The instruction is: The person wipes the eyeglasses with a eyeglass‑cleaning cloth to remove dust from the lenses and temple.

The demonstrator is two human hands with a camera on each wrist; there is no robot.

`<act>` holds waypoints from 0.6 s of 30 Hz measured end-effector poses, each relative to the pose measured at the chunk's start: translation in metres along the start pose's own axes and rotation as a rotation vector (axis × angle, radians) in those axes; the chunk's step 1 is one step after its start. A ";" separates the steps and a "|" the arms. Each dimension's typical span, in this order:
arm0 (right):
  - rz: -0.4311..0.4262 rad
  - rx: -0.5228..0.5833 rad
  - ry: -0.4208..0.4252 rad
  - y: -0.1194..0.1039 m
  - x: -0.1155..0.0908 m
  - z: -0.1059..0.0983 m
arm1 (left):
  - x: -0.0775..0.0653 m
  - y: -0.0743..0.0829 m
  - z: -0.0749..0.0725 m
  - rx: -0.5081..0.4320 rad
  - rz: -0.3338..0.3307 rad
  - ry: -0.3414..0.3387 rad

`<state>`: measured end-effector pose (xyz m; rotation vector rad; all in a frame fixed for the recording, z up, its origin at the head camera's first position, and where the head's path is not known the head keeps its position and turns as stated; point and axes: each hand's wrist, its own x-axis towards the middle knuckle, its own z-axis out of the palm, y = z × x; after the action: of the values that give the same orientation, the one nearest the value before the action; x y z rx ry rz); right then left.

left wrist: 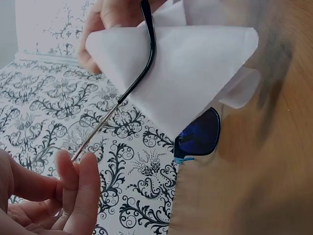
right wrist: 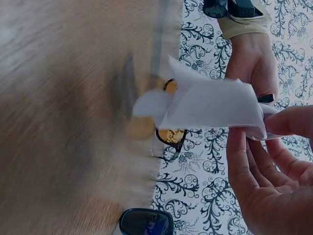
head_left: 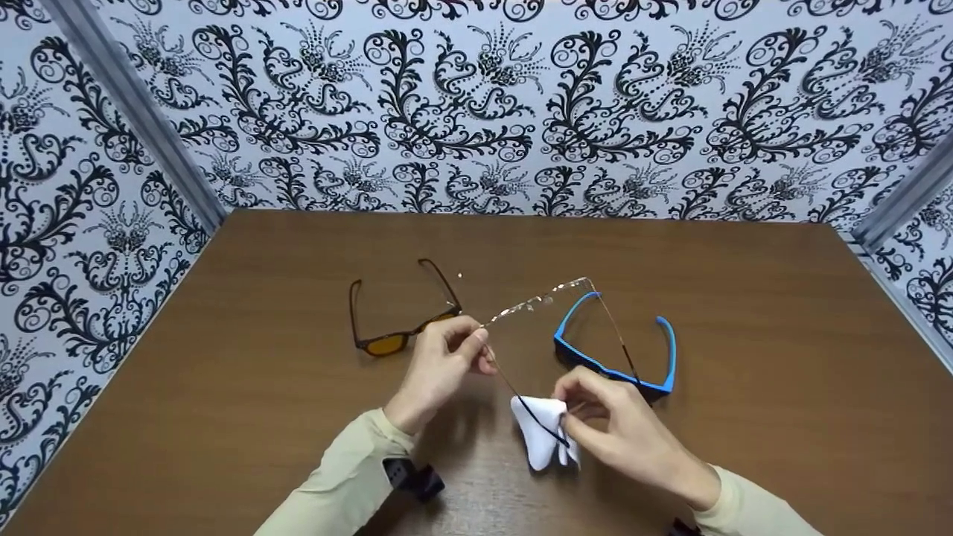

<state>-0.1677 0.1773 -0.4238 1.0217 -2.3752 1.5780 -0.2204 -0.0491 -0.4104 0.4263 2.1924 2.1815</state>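
Observation:
My left hand [head_left: 447, 365] pinches a pair of thin metal-framed glasses [head_left: 572, 284] near one hinge, holding them above the table. That side's temple slants down toward my right hand [head_left: 625, 432] and ends in a black tip [left wrist: 152, 46]. Between thumb and fingers, my right hand grips a folded white cloth [head_left: 537, 439]. In the left wrist view the black tip lies across the front of the cloth [left wrist: 195, 63]. From the right wrist view, the cloth [right wrist: 210, 105] hangs out from the pinching fingers and hides most of the temple. The other temple extends over the blue sunglasses.
Dark-framed glasses with amber lenses [head_left: 386, 345] lie on the brown table [head_left: 260, 387], left of the hands. Blue-and-black sunglasses [head_left: 672, 357] lie behind the right hand. Patterned black-and-white panels [head_left: 491, 112] enclose the table's back and sides.

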 end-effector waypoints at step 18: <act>-0.099 0.045 0.064 -0.010 -0.002 -0.029 | 0.005 0.002 -0.012 -0.036 -0.002 0.046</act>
<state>-0.1677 0.2007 -0.4039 1.0633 -2.2218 1.6111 -0.2269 -0.0599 -0.4075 0.3762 2.1712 2.2477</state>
